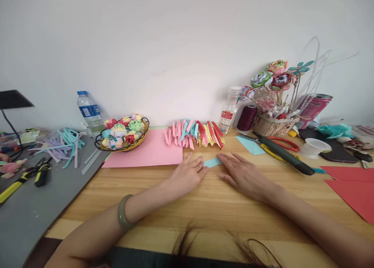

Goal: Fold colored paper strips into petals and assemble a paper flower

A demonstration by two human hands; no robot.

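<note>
A small light-blue paper strip [213,162] lies flat on the wooden table, between my two hands. My left hand [187,173] rests palm-down at the strip's left end, fingers spread and fingertips on or against the paper. At the other end, my right hand [242,176] lies flat with its fingers stretched out, the fingertips touching the paper. Part of the strip may be hidden under the fingers. Just beyond stands a row of folded paper pieces [193,134] in pink, blue, red and yellow. Pink paper sheets [157,149] lie beyond my left hand.
A basket of paper flowers [146,132] sits on the pink sheets. To the right are scissors [284,153], a white spool [314,147], a thread cone [247,118], a bottle [229,112] and red paper [353,194]. Pliers [42,173] lie on the grey surface at left.
</note>
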